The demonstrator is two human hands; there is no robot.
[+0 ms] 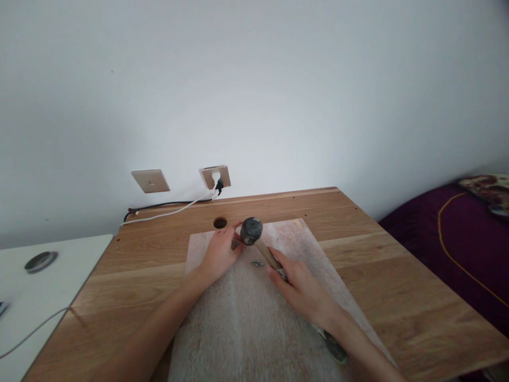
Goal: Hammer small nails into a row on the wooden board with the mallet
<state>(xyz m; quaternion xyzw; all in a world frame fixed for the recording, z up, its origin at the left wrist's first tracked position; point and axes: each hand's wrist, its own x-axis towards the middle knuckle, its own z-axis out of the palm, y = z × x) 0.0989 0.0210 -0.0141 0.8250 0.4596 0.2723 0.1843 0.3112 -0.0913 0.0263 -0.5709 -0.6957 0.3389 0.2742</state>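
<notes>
My right hand is wrapped round the wooden handle of a rubber mallet with a dark head. The mallet head is over the far part of a whitish, worn wooden board. Close beside the head, my left hand has its fingers drawn together low over the board. What those fingers hold, if anything, is hidden behind the mallet head. A few small metal nails lie on the board between my hands. The handle's dark end shows beneath my right forearm.
The board rests on a wooden table against a white wall. Near its back edge are a round cable hole and cords running to a wall socket. A white desk adjoins on the left; purple fabric lies to the right.
</notes>
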